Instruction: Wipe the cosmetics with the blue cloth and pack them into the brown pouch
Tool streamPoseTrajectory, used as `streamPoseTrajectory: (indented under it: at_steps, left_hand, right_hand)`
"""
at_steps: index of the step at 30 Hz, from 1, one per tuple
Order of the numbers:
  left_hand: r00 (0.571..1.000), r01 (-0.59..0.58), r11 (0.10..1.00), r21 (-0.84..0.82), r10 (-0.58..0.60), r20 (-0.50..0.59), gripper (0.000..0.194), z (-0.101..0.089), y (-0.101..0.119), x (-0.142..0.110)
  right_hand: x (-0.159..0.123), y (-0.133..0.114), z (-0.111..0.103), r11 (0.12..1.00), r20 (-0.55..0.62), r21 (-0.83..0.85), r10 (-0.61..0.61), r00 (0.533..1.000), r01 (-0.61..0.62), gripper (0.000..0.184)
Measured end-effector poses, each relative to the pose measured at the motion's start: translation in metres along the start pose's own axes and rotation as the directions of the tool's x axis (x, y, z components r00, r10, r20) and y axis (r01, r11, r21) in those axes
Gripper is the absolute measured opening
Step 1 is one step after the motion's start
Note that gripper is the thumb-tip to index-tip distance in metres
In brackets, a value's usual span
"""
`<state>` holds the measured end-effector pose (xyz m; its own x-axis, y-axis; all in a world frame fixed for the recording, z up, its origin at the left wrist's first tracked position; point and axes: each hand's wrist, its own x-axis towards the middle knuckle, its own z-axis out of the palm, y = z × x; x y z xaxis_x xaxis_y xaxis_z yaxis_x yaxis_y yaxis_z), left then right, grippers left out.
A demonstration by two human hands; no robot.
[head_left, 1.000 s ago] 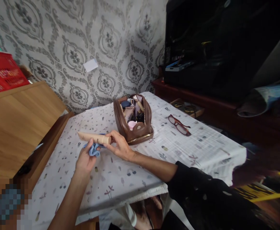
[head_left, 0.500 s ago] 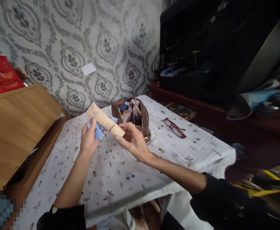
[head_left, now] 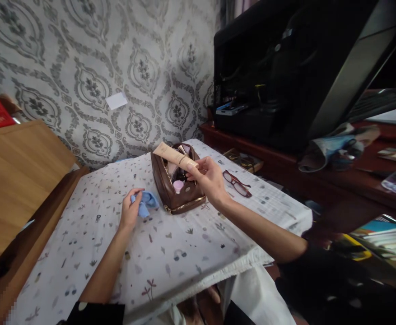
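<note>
A beige cosmetic tube (head_left: 174, 156) is gripped by its cap end in my right hand (head_left: 211, 178), slanting over the brown makeup bag (head_left: 187, 198). The bag lies unzipped on the table, with a round pink item (head_left: 178, 186) and other cosmetics inside, partly hidden by the tube. To the left of the bag, my left hand (head_left: 131, 208) pinches a crumpled light blue cloth (head_left: 146, 203) just above the patterned tablecloth.
Red-framed glasses (head_left: 237, 183) lie on the white tablecloth (head_left: 170, 239) right of the bag. A large black television (head_left: 268, 76) stands on a dark red cabinet at the right. A wooden panel (head_left: 25, 167) borders the table's left side.
The tube has moved right, away from the blue cloth and over the bag, held by my right hand alone. My left hand keeps the cloth and is lower. The view has turned slightly right.
</note>
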<state>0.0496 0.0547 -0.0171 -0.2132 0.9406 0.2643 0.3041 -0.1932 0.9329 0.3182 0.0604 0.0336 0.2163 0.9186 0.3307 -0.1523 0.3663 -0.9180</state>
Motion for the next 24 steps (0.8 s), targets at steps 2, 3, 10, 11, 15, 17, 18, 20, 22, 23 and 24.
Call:
streamPoseTrajectory:
  at_steps: [2, 3, 10, 11, 15, 17, 18, 20, 22, 23, 24]
  left_hand:
    - [1.0, 0.016, 0.999, 0.031, -0.016, -0.008, 0.045, -0.008, -0.02, -0.003]
    - [1.0, 0.026, 0.999, 0.035, -0.025, -0.007, 0.045, -0.011, -0.027, -0.004]
    - [0.997, 0.063, 0.997, 0.046, -0.064, 0.033, 0.044, -0.017, -0.04, -0.006]
    - [0.997, 0.061, 0.997, 0.051, -0.063, 0.042, 0.044, -0.017, -0.04, -0.005]
    - [0.996, 0.047, 0.997, 0.063, -0.051, 0.069, 0.042, -0.016, -0.04, -0.006]
    - [0.996, 0.042, 0.997, 0.067, -0.047, 0.075, 0.042, -0.016, -0.041, -0.006]
    - [0.996, 0.039, 0.997, 0.069, -0.044, 0.079, 0.041, -0.016, -0.042, -0.006]
    - [0.996, 0.032, 0.997, 0.075, -0.038, 0.086, 0.04, -0.017, -0.042, -0.006]
    - [0.995, 0.025, 0.996, 0.082, -0.033, 0.097, 0.038, -0.017, -0.042, -0.006]
    - [0.994, 0.023, 0.996, 0.086, -0.031, 0.102, 0.037, -0.017, -0.041, -0.006]
    - [0.994, 0.02, 0.996, 0.091, -0.03, 0.106, 0.036, -0.016, -0.04, -0.007]
  right_hand:
    - [0.007, 0.004, 0.003, 1.0, -0.022, -0.026, -0.006, 1.0, 0.006, 0.053]
    - [0.009, 0.006, 0.004, 0.999, -0.032, -0.035, -0.018, 0.999, 0.017, 0.052]
    - [0.02, 0.009, 0.007, 0.967, -0.065, -0.233, -0.124, 0.99, 0.106, 0.045]
    - [0.021, 0.009, 0.006, 0.955, -0.067, -0.271, -0.142, 0.988, 0.119, 0.044]
    - [0.024, 0.008, 0.003, 0.902, -0.061, -0.394, -0.215, 0.975, 0.175, 0.033]
    - [0.024, 0.008, 0.002, 0.865, -0.025, -0.455, -0.248, 0.968, 0.21, 0.028]
    - [0.024, 0.008, 0.002, 0.841, 0.006, -0.486, -0.266, 0.964, 0.235, 0.026]
    - [0.025, 0.007, 0.003, 0.772, 0.094, -0.558, -0.304, 0.948, 0.303, 0.021]
    - [0.026, 0.006, 0.003, 0.67, 0.202, -0.644, -0.315, 0.927, 0.368, 0.019]
    - [0.026, 0.005, 0.003, 0.612, 0.259, -0.686, -0.302, 0.918, 0.395, 0.02]
    - [0.026, 0.004, 0.003, 0.555, 0.313, -0.72, -0.276, 0.909, 0.417, 0.021]
